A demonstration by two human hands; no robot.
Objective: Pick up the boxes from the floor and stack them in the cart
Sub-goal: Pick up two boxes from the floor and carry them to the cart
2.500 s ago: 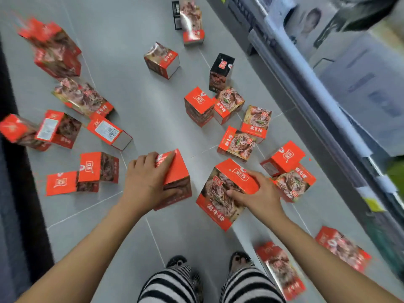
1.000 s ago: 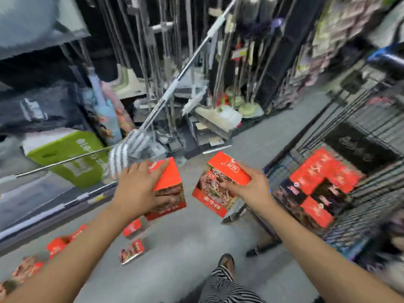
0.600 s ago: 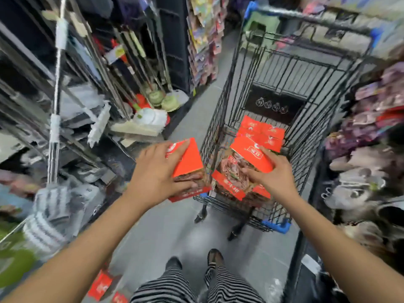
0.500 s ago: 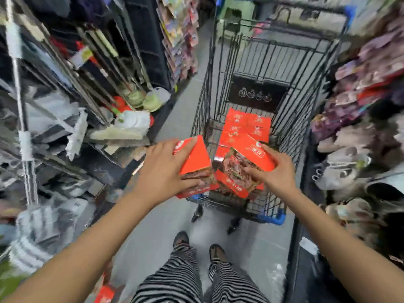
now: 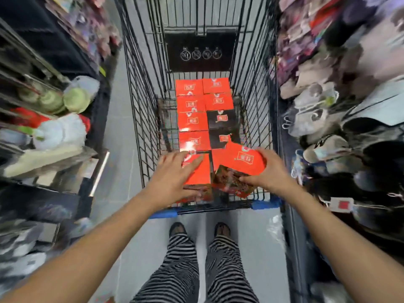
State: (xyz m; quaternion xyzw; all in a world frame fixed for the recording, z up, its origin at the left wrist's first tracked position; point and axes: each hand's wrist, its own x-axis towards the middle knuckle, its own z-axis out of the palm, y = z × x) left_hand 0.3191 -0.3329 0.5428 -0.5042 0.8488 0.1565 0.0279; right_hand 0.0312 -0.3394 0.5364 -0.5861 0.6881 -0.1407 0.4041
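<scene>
Left hand (image 5: pixel 172 179) clasps a red-topped box (image 5: pixel 199 172) at the wire cart's (image 5: pixel 142 110) near end, thumb apparently on its front. Right hand (image 5: pixel 267 172) pinches a tilted box (image 5: pixel 241 161), red top, dark food photo, over the stacked boxes (image 5: pixel 192 104).

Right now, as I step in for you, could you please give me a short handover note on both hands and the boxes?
Left hand grips a red box at the near left end of the cart, square with the left row.
Right hand grips a second red box, tilted over the near right end and not yet seated.
Done: two rows of stacked boxes line the cart, red except two black boxes on the right.
Left: release the left box, level and seat the right one, then fetch more. No floor boxes show in this view.
</scene>
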